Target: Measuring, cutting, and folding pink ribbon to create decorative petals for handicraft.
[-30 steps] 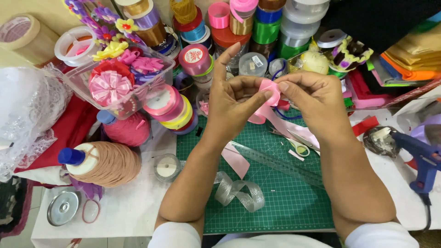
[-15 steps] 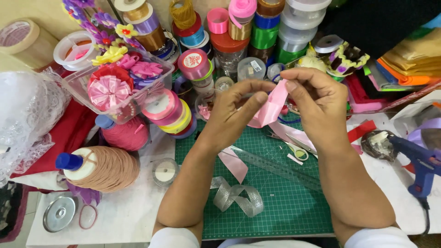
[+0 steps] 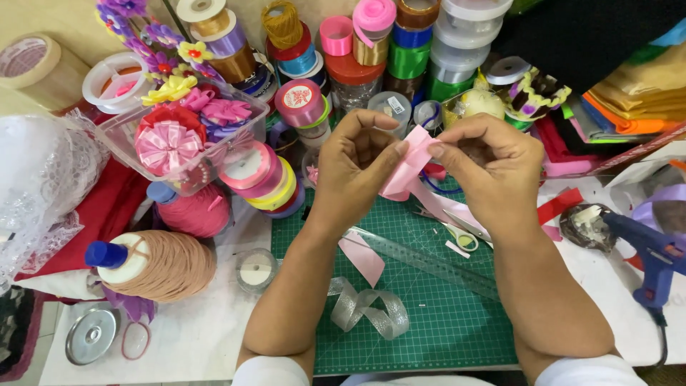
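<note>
My left hand [image 3: 356,166] and my right hand [image 3: 491,166] meet above the green cutting mat [image 3: 421,307], both pinching one strip of pink ribbon [image 3: 406,168]. The ribbon is folded between my fingertips, and its loose tail runs down to the right over the mat. A short cut piece of pink ribbon [image 3: 362,257] lies on the mat below my left wrist. A curl of silver ribbon [image 3: 368,311] lies between my forearms.
A clear ruler [image 3: 436,264] and small scissors [image 3: 457,234] lie on the mat. A blue glue gun [image 3: 654,257] rests at right. Ribbon spools [image 3: 300,100] crowd the back. At left stand a clear box of ribbon flowers [image 3: 182,139] and a tan thread cone [image 3: 161,266].
The two hands have shifted slightly and refolded the pink ribbon between the fingertips; the strip now stands more upright. Nothing on the mat has moved.
</note>
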